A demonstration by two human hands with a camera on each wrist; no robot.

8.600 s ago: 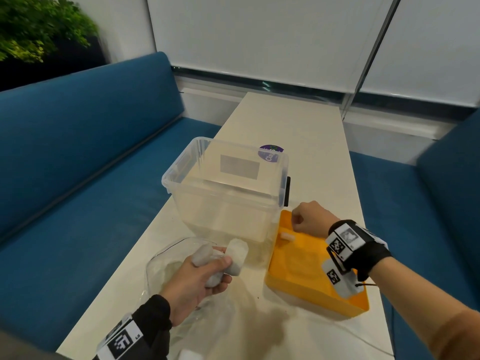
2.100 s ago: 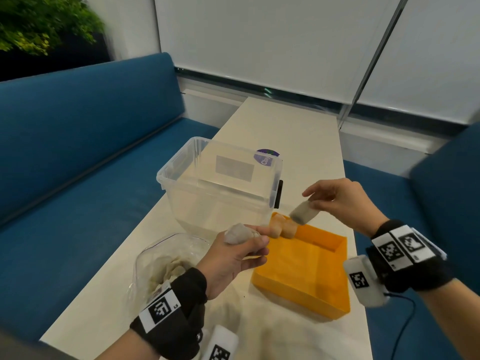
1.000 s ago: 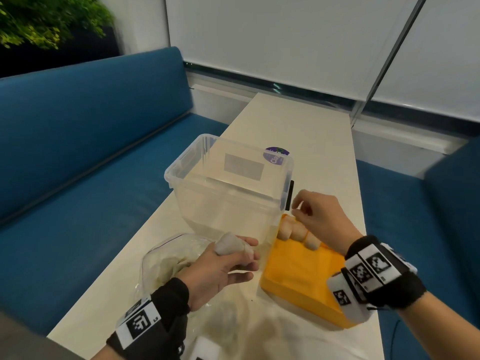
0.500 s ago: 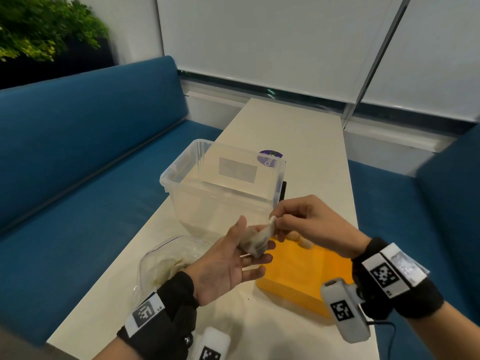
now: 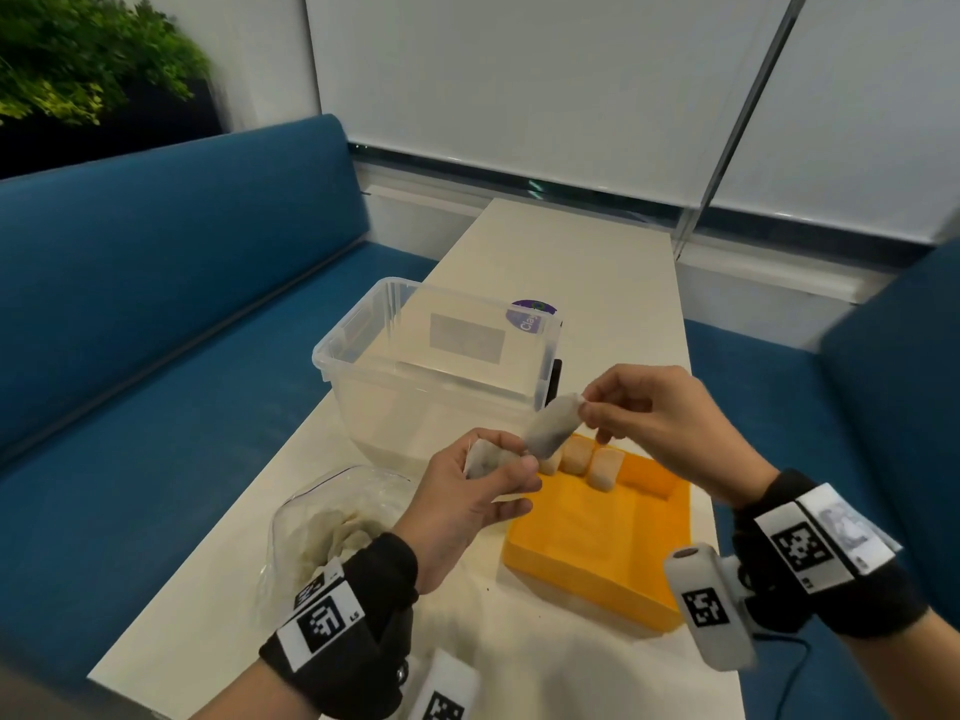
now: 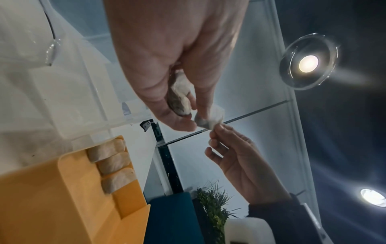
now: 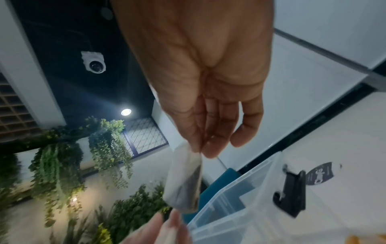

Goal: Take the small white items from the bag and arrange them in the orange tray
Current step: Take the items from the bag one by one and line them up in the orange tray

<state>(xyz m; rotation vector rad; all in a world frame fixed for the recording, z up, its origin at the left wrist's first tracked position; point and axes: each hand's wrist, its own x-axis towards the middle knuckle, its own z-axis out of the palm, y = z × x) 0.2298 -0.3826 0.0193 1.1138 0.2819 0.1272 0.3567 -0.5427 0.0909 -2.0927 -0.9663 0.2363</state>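
Pinched between the thumb and fingertips of the right hand (image 5: 654, 423), one small white packet (image 5: 551, 427) hangs by its upper end, tilted, above the near-left corner of the orange tray (image 5: 592, 543). In the right wrist view the same packet (image 7: 184, 180) dangles from the fingertips (image 7: 211, 148), with the other fingers of that hand loosely curled beside it. The left hand (image 5: 467, 504) grips a second white packet (image 5: 485, 459), its thumb and fingers curled round it; the lower end of the hanging packet sits just beside this hand, and whether the two packets touch cannot be told. In the left wrist view the second packet (image 6: 179, 97) shows squeezed between thumb and fingers.

Three more packets (image 5: 582, 459) lie side by side in a row along the far wall of the tray, at its left end, touching one another; the left wrist view shows the row (image 6: 112, 163) against the tray's edge (image 6: 69, 189). The tray rests on a pale table (image 5: 587, 267). A clear plastic bag (image 5: 332, 522) lies open on the table to the left of the tray, below the left wrist, with pale contents inside that are too blurred to count. Behind the bag and tray stands a clear plastic bin (image 5: 436, 366) with a purple sticker (image 5: 530, 317) near its far right corner. Blue benches (image 5: 156, 314) run along both sides of the table
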